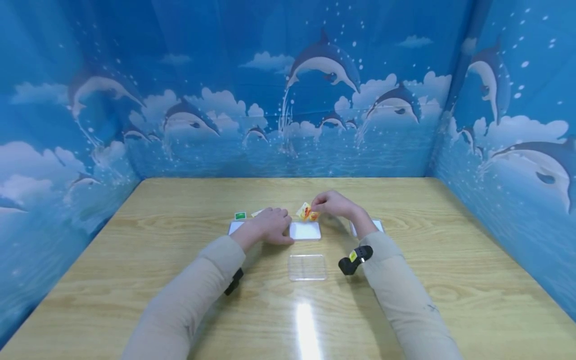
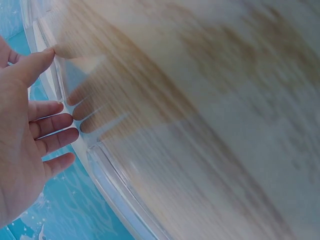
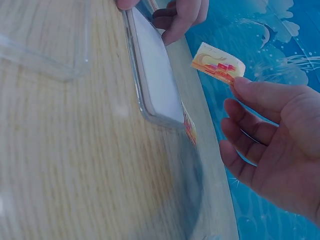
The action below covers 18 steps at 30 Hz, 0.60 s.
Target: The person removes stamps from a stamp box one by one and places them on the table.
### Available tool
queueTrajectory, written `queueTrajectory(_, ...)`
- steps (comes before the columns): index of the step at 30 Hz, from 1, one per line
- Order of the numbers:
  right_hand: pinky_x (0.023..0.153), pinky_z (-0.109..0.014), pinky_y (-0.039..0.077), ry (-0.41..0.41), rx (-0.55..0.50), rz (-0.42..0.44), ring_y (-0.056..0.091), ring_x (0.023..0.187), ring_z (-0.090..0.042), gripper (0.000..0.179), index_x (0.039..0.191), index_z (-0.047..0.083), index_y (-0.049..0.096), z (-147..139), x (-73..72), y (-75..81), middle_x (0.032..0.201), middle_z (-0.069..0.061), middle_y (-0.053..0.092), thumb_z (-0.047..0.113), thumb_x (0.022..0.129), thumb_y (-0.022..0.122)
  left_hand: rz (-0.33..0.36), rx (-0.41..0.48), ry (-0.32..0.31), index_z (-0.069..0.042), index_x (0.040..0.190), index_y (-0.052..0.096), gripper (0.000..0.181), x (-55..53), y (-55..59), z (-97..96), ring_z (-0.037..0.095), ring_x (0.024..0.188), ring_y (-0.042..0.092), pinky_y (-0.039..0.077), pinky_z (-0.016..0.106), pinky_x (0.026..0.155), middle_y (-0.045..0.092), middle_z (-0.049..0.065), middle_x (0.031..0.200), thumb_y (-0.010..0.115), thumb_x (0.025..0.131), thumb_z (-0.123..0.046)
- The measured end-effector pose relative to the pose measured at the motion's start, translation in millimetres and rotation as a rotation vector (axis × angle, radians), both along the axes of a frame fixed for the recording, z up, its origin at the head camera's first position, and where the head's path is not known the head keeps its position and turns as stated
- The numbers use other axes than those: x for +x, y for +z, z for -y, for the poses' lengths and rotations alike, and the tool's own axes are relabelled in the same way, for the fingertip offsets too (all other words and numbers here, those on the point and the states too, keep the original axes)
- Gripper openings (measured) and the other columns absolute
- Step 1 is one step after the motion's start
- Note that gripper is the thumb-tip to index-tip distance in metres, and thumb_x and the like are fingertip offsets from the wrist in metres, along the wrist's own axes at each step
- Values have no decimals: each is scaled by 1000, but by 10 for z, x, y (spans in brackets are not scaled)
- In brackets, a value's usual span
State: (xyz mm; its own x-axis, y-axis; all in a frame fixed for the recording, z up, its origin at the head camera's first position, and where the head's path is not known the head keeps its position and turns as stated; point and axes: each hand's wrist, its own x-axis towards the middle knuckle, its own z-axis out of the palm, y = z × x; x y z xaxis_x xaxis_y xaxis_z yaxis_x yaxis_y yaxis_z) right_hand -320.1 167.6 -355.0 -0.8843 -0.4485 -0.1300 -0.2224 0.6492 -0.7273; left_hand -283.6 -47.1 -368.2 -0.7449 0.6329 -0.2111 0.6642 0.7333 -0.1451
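Note:
My right hand (image 1: 317, 207) hovers just behind a white-lined clear case (image 1: 305, 230) and pinches a small yellow and orange stamp (image 1: 304, 211) by one corner. In the right wrist view the stamp (image 3: 218, 62) hangs from the fingertips (image 3: 241, 84) above the table, past the case's (image 3: 155, 75) far edge. My left hand (image 1: 280, 223) lies flat on the table against the case's left side. Its fingers (image 2: 52, 125) are straight and its thumb touches a clear plastic rim (image 2: 100, 165). A second orange stamp (image 3: 190, 127) lies on the wood beside the case.
A clear lid (image 1: 307, 266) lies nearer to me, in front of the case. Two more clear cases sit at the left (image 1: 234, 227) and right (image 1: 377, 225), partly hidden by my arms. A green stamp (image 1: 240, 215) lies behind the left one. Blue dolphin-print walls enclose the wooden table (image 1: 450, 260).

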Motion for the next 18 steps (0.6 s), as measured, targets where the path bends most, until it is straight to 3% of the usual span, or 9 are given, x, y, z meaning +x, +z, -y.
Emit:
queueTrajectory(10, 85, -39, 40, -130, -11, 10, 52, 100, -26, 20, 103, 5, 64, 87, -75, 8, 103, -9, 61, 21, 93, 56, 6, 5, 1, -9, 111, 58, 55, -17, -24, 5, 19, 97, 50, 40, 37, 89, 53, 5, 104, 52, 86, -58)
queueTrajectory(18, 76, -32, 43, -151, 4, -15, 53, 89, -23, 20, 101, 2, 64, 195, -113, -17, 98, -10, 62, 18, 90, 58, -1, -5, 8, -10, 108, 58, 53, -29, -18, -10, 19, 97, 50, 40, 36, 89, 53, 5, 105, 51, 86, -58)
